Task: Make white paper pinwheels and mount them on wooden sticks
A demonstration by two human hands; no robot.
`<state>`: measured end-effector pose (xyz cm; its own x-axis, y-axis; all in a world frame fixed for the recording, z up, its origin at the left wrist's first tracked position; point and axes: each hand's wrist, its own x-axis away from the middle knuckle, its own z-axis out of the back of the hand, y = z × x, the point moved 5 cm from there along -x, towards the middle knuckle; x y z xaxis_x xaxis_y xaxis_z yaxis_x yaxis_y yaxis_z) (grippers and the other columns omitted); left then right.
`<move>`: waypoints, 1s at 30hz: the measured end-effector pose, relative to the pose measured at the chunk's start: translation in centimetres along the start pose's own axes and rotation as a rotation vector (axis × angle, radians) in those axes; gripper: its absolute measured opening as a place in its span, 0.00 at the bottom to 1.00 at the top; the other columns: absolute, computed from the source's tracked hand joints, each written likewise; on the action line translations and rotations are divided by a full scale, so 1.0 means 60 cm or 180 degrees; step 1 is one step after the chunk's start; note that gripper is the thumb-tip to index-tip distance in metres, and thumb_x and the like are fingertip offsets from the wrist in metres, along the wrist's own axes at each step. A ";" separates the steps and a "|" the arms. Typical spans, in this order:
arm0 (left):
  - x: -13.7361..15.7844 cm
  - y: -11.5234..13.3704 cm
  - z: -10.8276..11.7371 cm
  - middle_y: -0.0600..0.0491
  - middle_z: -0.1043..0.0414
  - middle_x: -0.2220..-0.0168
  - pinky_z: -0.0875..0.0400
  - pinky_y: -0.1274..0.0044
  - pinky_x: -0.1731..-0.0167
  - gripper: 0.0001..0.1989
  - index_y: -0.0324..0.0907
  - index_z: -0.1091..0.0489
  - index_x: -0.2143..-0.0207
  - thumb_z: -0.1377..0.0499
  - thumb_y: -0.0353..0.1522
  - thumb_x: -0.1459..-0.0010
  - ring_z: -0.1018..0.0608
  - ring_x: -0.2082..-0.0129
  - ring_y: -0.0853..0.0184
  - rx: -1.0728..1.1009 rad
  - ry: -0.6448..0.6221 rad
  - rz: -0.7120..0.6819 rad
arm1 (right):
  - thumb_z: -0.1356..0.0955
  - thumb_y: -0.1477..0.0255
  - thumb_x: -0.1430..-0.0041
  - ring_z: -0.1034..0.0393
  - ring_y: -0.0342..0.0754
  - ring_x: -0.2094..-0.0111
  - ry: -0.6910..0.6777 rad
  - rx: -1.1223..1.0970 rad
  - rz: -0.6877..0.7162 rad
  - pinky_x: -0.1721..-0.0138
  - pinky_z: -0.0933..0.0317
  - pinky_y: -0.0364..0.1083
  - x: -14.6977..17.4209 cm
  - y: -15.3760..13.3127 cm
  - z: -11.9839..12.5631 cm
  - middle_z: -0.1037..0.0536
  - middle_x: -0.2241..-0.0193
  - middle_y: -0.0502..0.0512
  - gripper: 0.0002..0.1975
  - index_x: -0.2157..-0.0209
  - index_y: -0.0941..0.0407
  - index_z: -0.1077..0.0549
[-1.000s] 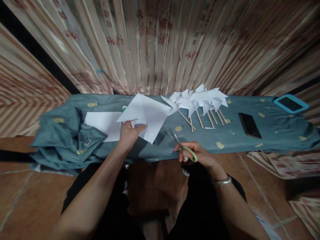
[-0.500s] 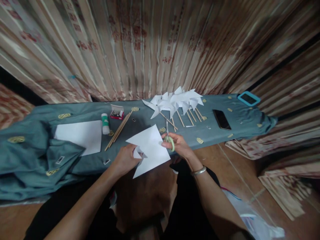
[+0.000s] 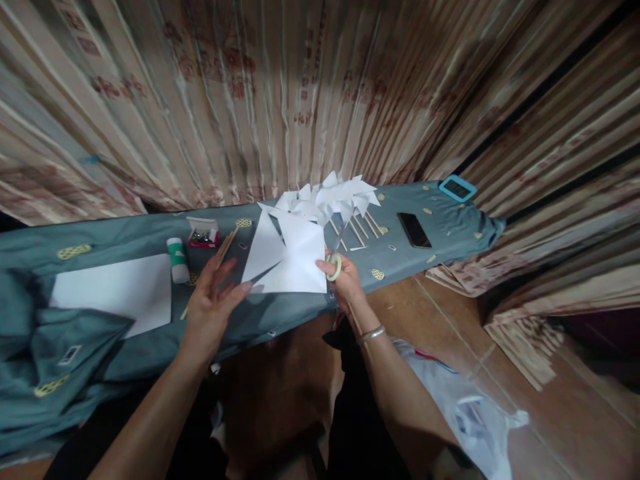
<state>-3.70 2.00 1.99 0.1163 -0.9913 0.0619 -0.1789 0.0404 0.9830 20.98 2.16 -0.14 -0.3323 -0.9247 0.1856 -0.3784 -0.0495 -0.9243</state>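
Observation:
A white paper square (image 3: pixel 305 257) with slits cut in from its corners is held up over the cloth-covered table. My right hand (image 3: pixel 346 279) has scissors (image 3: pixel 335 267) with pale green handles in its grip, blades pointing away from me. Its thumb lies at the paper's right edge. My left hand (image 3: pixel 213 303) is open, fingers apart, close by the paper's lower left corner; whether the thumb touches it I cannot tell. Behind the sheet lies a row of white paper pinwheels (image 3: pixel 345 195) on wooden sticks. Loose wooden sticks (image 3: pixel 226 245) are partly hidden by my left hand.
Left of my hands are a glue stick (image 3: pixel 177 260), a small red box (image 3: pixel 203 233) of metal bits and a white paper sheet (image 3: pixel 115 287). A phone (image 3: pixel 415 230) and a blue-framed device (image 3: pixel 457 189) lie right. A plastic bag (image 3: pixel 460 407) sits on the floor.
My left hand has let go of the paper's folded part and moved left, fingers spreading. The paper has turned and moved up, now showing its slits. The view has shifted right.

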 end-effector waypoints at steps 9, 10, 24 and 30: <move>0.014 -0.011 -0.074 0.50 0.24 0.52 0.30 0.69 0.50 0.20 0.44 0.27 0.62 0.30 0.37 0.59 0.27 0.47 0.59 0.1167 -0.0417 0.0783 | 0.23 0.68 0.68 0.31 0.43 0.72 0.0042 -0.0520 0.0055 0.61 0.36 0.45 -0.012 0.052 -0.088 0.24 0.74 0.44 0.21 0.69 0.54 0.31; 0.008 -0.011 -0.073 0.50 0.24 0.53 0.29 0.69 0.51 0.19 0.44 0.27 0.62 0.30 0.37 0.58 0.26 0.48 0.59 0.1284 -0.0312 0.0769 | 0.23 0.68 0.67 0.32 0.42 0.72 -0.0010 -0.0495 0.0080 0.61 0.36 0.45 -0.011 0.056 -0.097 0.25 0.74 0.44 0.20 0.70 0.54 0.31; -0.044 -0.016 -0.037 0.51 0.23 0.54 0.22 0.76 0.59 0.15 0.43 0.28 0.56 0.36 0.27 0.48 0.22 0.55 0.63 0.1760 0.0682 0.0747 | 0.22 0.62 0.67 0.33 0.42 0.75 -0.0590 0.0013 0.0005 0.69 0.37 0.43 0.006 0.034 -0.130 0.24 0.77 0.45 0.21 0.70 0.55 0.27; -0.054 0.004 -0.012 0.53 0.21 0.63 0.24 0.78 0.58 0.12 0.41 0.27 0.58 0.42 0.21 0.44 0.20 0.65 0.70 0.1957 0.1022 0.0710 | 0.27 0.51 0.56 0.33 0.41 0.77 -0.1094 0.0773 -0.0025 0.73 0.38 0.42 0.039 0.025 -0.118 0.24 0.78 0.49 0.23 0.68 0.56 0.27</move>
<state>-3.42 5.32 2.18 0.2769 -0.8782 0.3900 -0.7375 0.0660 0.6721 13.49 2.58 1.26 -0.0070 -0.9940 0.1088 -0.1515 -0.1064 -0.9827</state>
